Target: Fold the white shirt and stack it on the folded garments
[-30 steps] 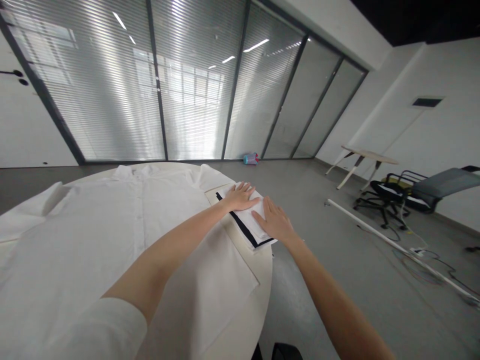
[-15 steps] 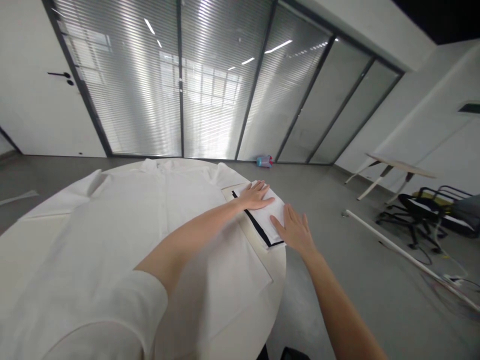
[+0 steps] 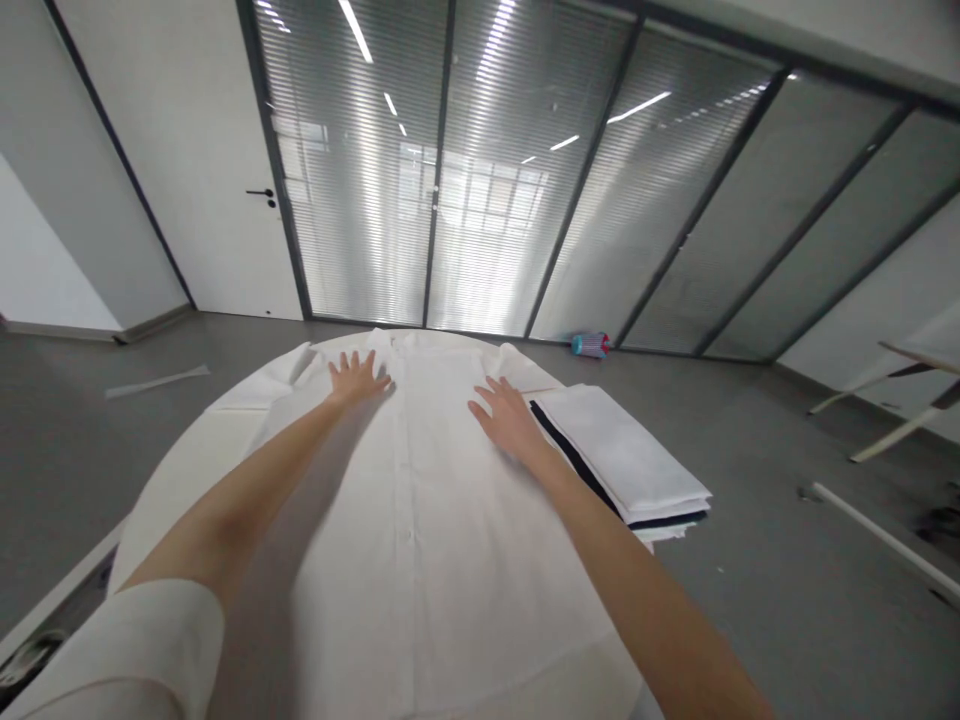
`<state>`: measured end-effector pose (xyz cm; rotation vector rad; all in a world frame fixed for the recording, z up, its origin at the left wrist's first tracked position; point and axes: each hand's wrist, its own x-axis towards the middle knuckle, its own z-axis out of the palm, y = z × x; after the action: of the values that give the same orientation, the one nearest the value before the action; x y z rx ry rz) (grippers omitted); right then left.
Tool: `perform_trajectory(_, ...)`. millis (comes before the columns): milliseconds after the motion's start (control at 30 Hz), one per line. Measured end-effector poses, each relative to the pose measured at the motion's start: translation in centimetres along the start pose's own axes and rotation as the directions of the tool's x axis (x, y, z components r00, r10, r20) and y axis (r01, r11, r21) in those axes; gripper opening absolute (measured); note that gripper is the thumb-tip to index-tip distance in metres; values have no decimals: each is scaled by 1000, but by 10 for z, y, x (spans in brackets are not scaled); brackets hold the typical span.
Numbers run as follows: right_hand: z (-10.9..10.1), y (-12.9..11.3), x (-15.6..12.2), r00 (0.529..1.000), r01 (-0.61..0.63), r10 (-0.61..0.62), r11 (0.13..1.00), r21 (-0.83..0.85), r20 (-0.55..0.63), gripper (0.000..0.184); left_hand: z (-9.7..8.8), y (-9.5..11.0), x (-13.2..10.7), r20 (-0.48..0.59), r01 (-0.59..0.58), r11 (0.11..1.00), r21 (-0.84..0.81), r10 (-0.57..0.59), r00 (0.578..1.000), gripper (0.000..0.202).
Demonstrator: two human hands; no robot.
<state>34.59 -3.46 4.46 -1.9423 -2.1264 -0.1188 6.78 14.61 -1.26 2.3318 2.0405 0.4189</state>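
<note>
A white button-up shirt [image 3: 442, 500] lies spread out, front up, with its collar at the far side and its button strip running toward me. My left hand [image 3: 355, 378] rests on the upper left of the shirt, fingers spread. On the upper right part my right hand [image 3: 508, 415] is open too, its fingers apart. Neither hand grasps anything. Just right of my right forearm sits a stack of folded garments [image 3: 626, 450], white on top with a black layer and more white beneath.
The round cream table [image 3: 187, 465] carries the shirt and stack. A blue and pink bin [image 3: 590, 345] lies near the glass partition [image 3: 487, 200]. Right on the floor is a white pole [image 3: 885, 540], with a wooden-topped table [image 3: 926, 358] behind. A pale strip [image 3: 157, 381] lies on the floor at left.
Both hands have left the folded stack and moved left onto the shirt, now apart from each other. The view has turned to the left.
</note>
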Motion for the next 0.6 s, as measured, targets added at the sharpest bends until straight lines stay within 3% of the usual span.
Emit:
perform_trajectory(100,40,-13,44,994,-38,38,999,2,106,58,8,-28,-7,78,33,999,39,-36,996,84)
perform_trajectory(267,83,-19,87,985,-77,81,996,-36,153,66,12,-40,2,96,89,994,66,-95,991,88)
perform_trajectory(400,96,-24,105,974,-98,105,994,-46,200,70,11,-50,12,109,118,991,67,-124,986,88)
perform_trajectory(600,94,-26,100,978,-132,134,991,-22,162,72,13,-57,12,85,130,989,69,-136,987,87)
